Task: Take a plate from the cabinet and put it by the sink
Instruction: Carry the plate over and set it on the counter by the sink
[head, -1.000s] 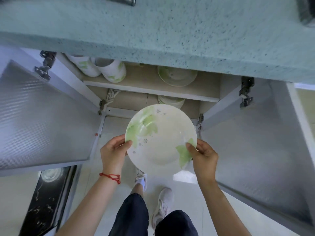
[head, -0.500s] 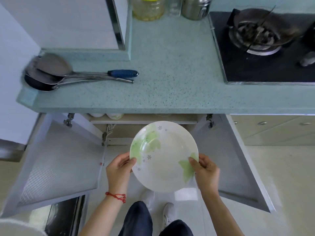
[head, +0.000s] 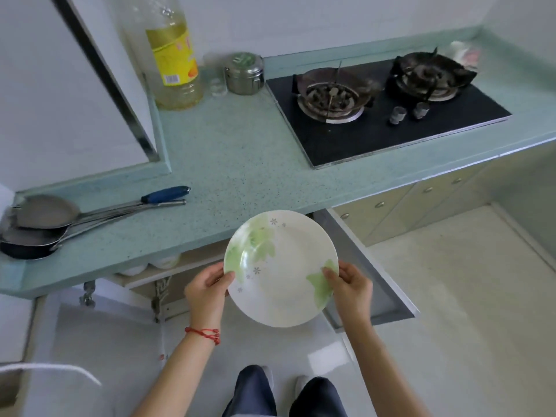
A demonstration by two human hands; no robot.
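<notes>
A white plate with green leaf prints is held level in front of me, just below the counter's front edge. My left hand grips its left rim, thumb on top. My right hand grips the right rim the same way. Behind the plate the low cabinet stands open, with white bowls on its shelf. No sink shows in this view.
The teal countertop carries ladles and a dark pan at the left, an oil bottle, a steel canister and a black gas hob. Both cabinet doors swing out beside my legs.
The view has risen from inside the cabinet to the countertop and hob. The plate, held in both hands, has come up and out of the cabinet toward counter height.
</notes>
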